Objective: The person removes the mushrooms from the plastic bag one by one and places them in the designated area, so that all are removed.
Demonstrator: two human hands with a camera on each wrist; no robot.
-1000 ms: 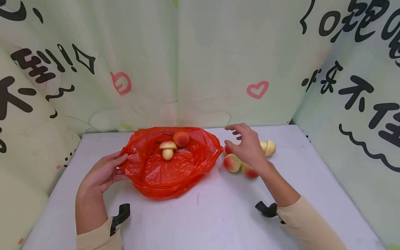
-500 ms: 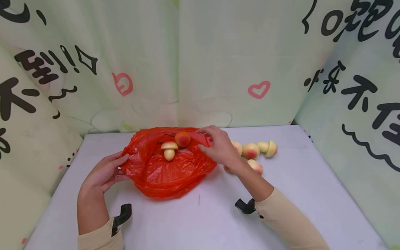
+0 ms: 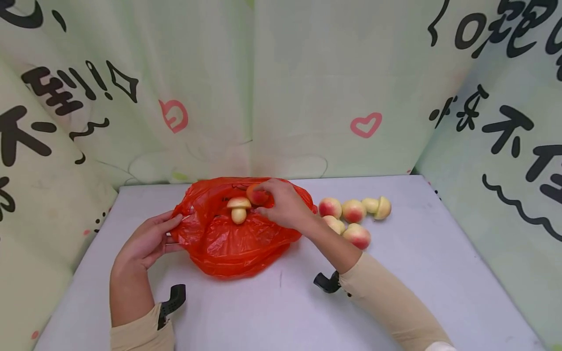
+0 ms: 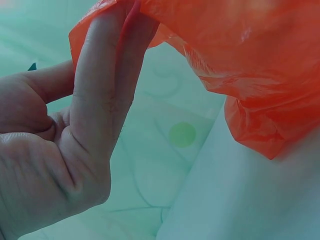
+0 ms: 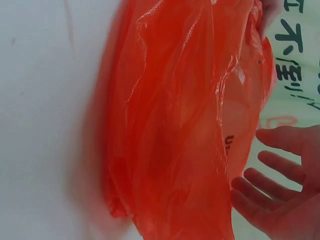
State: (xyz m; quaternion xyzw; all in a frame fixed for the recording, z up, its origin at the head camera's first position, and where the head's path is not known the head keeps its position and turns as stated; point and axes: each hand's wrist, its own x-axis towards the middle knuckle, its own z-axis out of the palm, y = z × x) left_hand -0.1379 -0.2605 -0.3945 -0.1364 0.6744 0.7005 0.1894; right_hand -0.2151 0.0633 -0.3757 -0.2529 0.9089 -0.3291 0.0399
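A red plastic bag [image 3: 228, 248] lies spread with its mouth facing up. My left hand [image 3: 142, 241] pinches the bag's left rim; in the left wrist view its long fingers [image 4: 97, 75] reach behind the film. Inside the bag are a toy mushroom [image 3: 239, 210] with a pale stem and a reddish peach [image 3: 256, 196]. My right hand [image 3: 285, 204] is over the bag's right side, fingertips beside the peach and partly covering it. In the right wrist view, the right hand [image 5: 280, 190] has loose, spread fingers with nothing between them; whether they touch the peach cannot be told.
Right of the bag, several peaches [image 3: 353, 211] sit in a cluster on the white table [image 3: 281, 317]. A second toy mushroom [image 3: 378, 208] lies at their right end. Printed curtains [image 3: 307, 87] enclose the table's back and sides.
My right hand has moved left from above the peach cluster, past the bag's right rim, to over its mouth. The cluster is uncovered more now. My left hand keeps its hold on the bag.
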